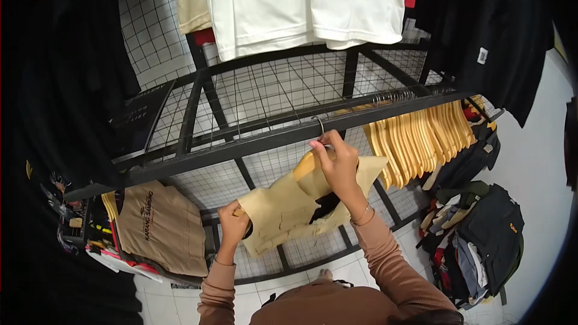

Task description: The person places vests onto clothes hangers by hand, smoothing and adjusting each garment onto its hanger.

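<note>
A beige garment [280,207] with dark print hangs on a yellow wooden hanger [306,166] just below the black rack bar [265,143]. The hanger's metal hook [319,123] is at the bar; whether it rests over it I cannot tell. My right hand [340,162] is closed in a pinch at the hanger's neck, beneath the hook. At the garment's left end, my left hand [233,224] is closed around its shoulder edge and the hanger's tip. The garment's far side is hidden.
Several yellow wooden hangers [421,141] crowd the bar's right side. A brown printed shirt [159,229] hangs at left. White shirts [265,9] hang above. Piled clothes [460,247] stand at lower right, and a black sign [141,120] leans on the rack's wire mesh.
</note>
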A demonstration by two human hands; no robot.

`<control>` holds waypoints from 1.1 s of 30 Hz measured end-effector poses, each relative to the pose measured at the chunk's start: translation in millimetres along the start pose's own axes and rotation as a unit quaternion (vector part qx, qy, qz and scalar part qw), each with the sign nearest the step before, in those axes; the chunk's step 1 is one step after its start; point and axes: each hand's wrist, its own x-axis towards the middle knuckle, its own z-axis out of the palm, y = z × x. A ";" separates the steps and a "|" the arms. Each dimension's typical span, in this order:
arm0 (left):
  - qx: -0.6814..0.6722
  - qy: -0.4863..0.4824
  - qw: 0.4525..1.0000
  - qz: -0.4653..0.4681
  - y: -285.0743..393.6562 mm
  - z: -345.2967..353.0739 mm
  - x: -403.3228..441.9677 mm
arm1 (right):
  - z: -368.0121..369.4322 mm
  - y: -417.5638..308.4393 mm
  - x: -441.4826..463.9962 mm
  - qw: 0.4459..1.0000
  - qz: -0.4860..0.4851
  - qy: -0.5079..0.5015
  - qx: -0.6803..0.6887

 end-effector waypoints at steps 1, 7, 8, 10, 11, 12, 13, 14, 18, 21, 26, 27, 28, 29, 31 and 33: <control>0.008 0.001 1.000 -0.008 -4.2 -2.0 3.7 | 2.1 3.4 -0.4 0.999 0.020 -0.007 0.031; -0.259 -0.068 0.961 -0.068 -5.4 -9.0 9.8 | 4.8 32.6 -5.2 0.997 -0.068 -0.033 -0.003; -0.349 -0.064 0.931 -0.086 -2.0 -8.6 8.9 | 5.4 37.0 -5.2 0.997 -0.064 -0.042 0.006; -0.338 -0.026 0.934 -0.115 -17.5 -2.4 4.1 | 7.0 44.8 -7.1 0.997 -0.052 -0.059 0.019; -0.330 0.007 0.934 -0.136 -26.5 1.0 1.5 | 8.5 48.6 -7.5 0.997 -0.058 -0.055 0.016; -0.321 0.041 0.933 -0.157 -33.7 2.5 -2.7 | 10.2 52.2 -8.1 0.997 -0.064 -0.052 0.014; -0.318 0.047 0.932 -0.165 -33.0 5.0 -6.1 | 11.8 55.3 -9.9 0.996 -0.070 -0.049 0.011; -0.355 0.080 0.918 -0.157 -31.9 8.9 -7.7 | 13.2 57.1 -11.4 0.996 -0.066 -0.057 0.014; -0.431 0.153 0.878 -0.145 -22.4 18.0 -3.3 | 15.0 57.0 -10.4 0.996 -0.058 -0.052 0.043; -0.439 0.175 0.866 -0.162 -20.6 21.2 -4.6 | 14.5 54.7 -9.9 0.996 -0.048 -0.048 0.049; -0.292 0.175 0.929 -0.144 -33.0 12.8 -3.7 | 13.8 57.9 -9.3 0.996 -0.037 -0.060 0.046; -0.207 0.161 0.954 -0.145 -33.1 9.6 -4.5 | 13.9 60.3 -6.5 0.995 -0.049 -0.068 0.052; -0.120 0.145 0.971 -0.146 -30.2 9.4 -5.6 | 13.3 62.3 -5.4 0.994 -0.059 -0.078 0.058; -0.120 0.142 0.971 -0.151 -27.4 10.8 -6.0 | 10.7 62.6 -7.8 0.992 -0.070 -0.088 0.063; -0.056 0.180 0.971 -0.145 -19.9 13.3 -2.8 | -1.1 54.2 -14.3 0.994 -0.063 -0.052 0.072; -0.022 0.195 0.970 -0.143 -18.3 13.4 -5.1 | -13.1 44.3 -21.5 0.993 -0.061 0.029 0.093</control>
